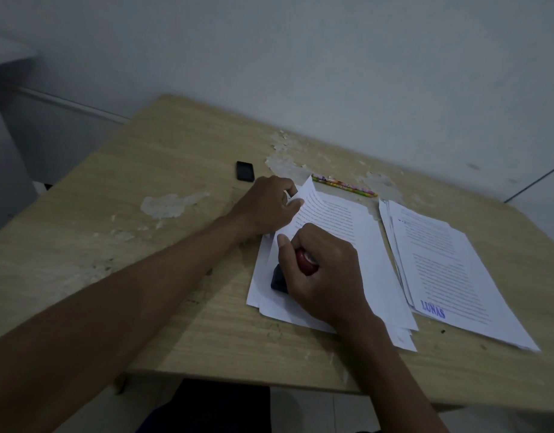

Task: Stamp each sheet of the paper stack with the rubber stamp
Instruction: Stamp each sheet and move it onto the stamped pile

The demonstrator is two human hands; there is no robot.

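The right hand (324, 273) gripped the stamp (300, 267), pressing it on the paper stack (357, 245), while the left hand (266, 207) pinched the top sheet's (310, 195) lifted corner.

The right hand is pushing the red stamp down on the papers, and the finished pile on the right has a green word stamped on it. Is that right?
Nearly. The stamped word on the finished pile is blue, not green, as the head view shows. The rest holds: the right hand grips the red-handled stamp and presses it on the papers.
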